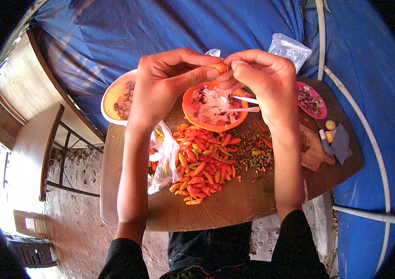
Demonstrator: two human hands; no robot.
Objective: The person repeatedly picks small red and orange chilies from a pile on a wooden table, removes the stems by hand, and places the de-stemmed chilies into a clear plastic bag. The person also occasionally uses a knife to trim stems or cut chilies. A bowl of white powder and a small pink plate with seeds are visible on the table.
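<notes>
My left hand [173, 78] pinches an orange chili pepper [221, 67] between thumb and fingertips, raised above the table. The fingertips of my right hand [258, 75] meet at the pepper's right end; whether they grip its stem cannot be told. Below them is an orange bowl [187, 119] with whitish powder and dark bits, two pale handles resting in it. A pile of red, orange and yellow-green chili peppers [201, 160] lies in front of the bowl. Right of the pile are many loose green stems [255, 157], partly behind my right forearm.
A clear plastic bag [165, 160] with peppers lies left of the pile. A yellow bowl [113, 94] holds brownish round pieces. At the right of the wooden table [242, 198] are a pink dish [323, 108], a wooden board [318, 153], a grey-handled tool [326, 144] and small pale round items [330, 125].
</notes>
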